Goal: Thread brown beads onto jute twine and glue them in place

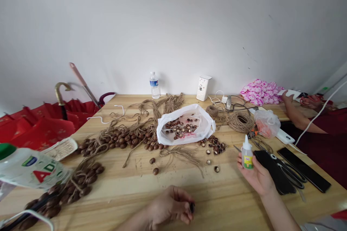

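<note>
Near the table's front edge, my left hand (172, 207) pinches a dark brown nutshell piece (192, 207) between thumb and fingers. To the right, my right hand (257, 177) is wrapped round a small glue bottle (247, 153) with a white nozzle and a yellow-green label, held upright. Between the hands and the white plastic bag (187, 142) lie loose half shells (216, 169) and two round nuts (155, 171). The open bag holds many brown shell pieces. A knotted bundle of twine (181, 152) lies just in front of it.
Strings of brown nuts on twine (121, 139) spread across the left. A white bottle with green cap (29, 166) stands front left. Scissors (291, 174), a black phone (303, 169) and a twine coil (241, 122) lie right. A co-worker's arm (300, 113) reaches in at far right.
</note>
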